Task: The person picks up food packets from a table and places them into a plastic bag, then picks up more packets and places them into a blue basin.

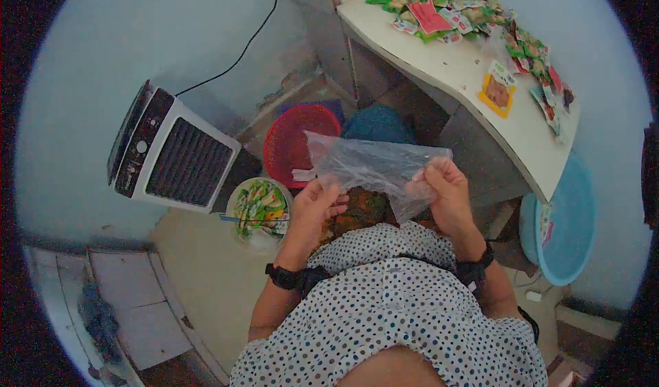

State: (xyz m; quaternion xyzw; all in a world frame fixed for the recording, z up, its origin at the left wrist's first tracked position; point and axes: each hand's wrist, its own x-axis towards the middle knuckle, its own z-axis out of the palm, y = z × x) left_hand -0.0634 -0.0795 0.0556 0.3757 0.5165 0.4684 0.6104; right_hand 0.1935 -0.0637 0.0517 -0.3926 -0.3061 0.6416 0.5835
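Observation:
A clear plastic bag (374, 164) is stretched between my two hands above my lap. My left hand (316, 205) pinches its lower left corner, thumb up, beside a small white tab on the bag's edge. On the other side my right hand (443, 184) grips the bag's right end between thumb and fingers. The bag looks thin and crumpled, and nothing shows inside it. Behind it stand a red basin (292, 140) and a dark blue rounded thing (377, 123), both partly covered by the bag.
A white tub (237, 205) of green packets stands on the floor at left, near an air cooler (189, 157). The curved white table (439, 75) at upper right carries many small food packets (453, 9) and a yellow packet (498, 93). A light blue basin (570, 222) leans below it.

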